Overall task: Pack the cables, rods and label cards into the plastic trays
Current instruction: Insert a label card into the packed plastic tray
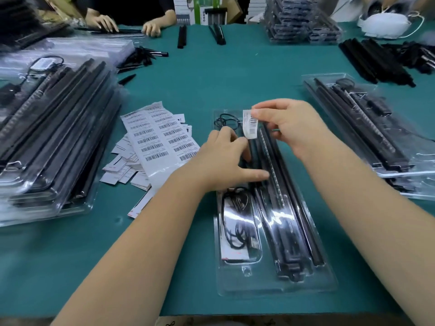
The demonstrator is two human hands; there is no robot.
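A clear plastic tray (327, 284) lies lengthwise in front of me on the green table. Black rods (289, 227) fill its right channel, and a coiled black cable (235, 234) lies in its near left pocket. Another small cable loop (224, 120) sits at its far left end. My right hand (290, 124) pinches a small white barcode label (250, 124) above the tray's far end. My left hand (226, 158) rests on the tray's middle with fingers spread and the thumb stretched toward the rods.
A sheet of barcode labels (160, 140) lies on loose label cards (124, 165) left of the tray. Packed trays are stacked at the left (54, 128) and right (367, 128). Loose black rods (374, 62) lie at the far right. Another person's hands (150, 28) work across the table.
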